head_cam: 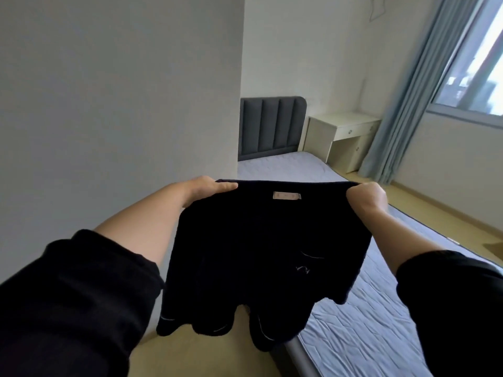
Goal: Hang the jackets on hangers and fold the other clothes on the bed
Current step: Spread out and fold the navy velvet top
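Observation:
I hold a dark navy garment [255, 254] up in front of me by its top edge, a small pale label showing near the middle of that edge. My left hand [206, 190] pinches the left corner and my right hand [366, 197] grips the right corner in a fist. The garment hangs down, thin white trim showing at its lower hems, over the near corner of the bed [362, 322], which has a light blue quilted cover. No hanger is in view.
A grey wall [117, 104] stands close on my left. The bed's dark grey padded headboard [269, 126] is at the far end, a cream bedside desk [340, 137] beside it. Blue curtains [408, 99] and a window are at right. Tan floor runs along both sides.

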`<state>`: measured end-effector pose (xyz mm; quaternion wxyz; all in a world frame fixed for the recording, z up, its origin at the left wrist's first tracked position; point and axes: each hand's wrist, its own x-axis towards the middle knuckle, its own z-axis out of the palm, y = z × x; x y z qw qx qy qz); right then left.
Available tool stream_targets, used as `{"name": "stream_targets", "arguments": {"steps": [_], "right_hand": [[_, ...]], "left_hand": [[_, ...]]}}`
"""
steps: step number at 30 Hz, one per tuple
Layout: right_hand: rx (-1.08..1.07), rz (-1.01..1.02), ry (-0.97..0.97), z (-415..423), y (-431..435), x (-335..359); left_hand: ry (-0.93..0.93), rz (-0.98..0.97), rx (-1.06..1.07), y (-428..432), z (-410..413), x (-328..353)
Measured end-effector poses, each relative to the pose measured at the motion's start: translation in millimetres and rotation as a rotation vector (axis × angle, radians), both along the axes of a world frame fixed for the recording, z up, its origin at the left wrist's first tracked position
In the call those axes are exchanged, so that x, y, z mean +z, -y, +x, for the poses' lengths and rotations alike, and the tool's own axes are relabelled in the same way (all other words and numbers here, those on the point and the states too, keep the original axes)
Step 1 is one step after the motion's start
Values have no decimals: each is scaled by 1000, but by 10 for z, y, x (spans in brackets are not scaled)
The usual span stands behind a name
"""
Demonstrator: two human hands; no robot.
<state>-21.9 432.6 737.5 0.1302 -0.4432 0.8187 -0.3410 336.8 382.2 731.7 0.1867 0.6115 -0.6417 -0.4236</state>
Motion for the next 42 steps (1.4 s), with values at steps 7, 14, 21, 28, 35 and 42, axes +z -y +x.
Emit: {"name": "stream_targets", "arguments": {"steps": [7, 14, 21, 28, 35, 42], "right_hand": [[-150, 102, -52, -256, -467, -203], [-352, 213, -147, -708, -920, -585], [-394, 341, -166, -1249, -867, -953], [-444, 469, -15, -1849, -234, -1790], [-486, 570, -30, -2287, 488, -2667], [-743, 400, 669, -2456, 1012, -3337]], "left_hand": [[221, 154, -435, 131, -240, -32], [408, -89, -461, 359, -967, -402], [625, -270, -362, 727, -1919, -1000], [768, -169, -245, 1270, -2727, -1698], [793, -42, -174, 2119, -3473, -2449], [160, 462, 74, 2760, -4135, -3186]]}}
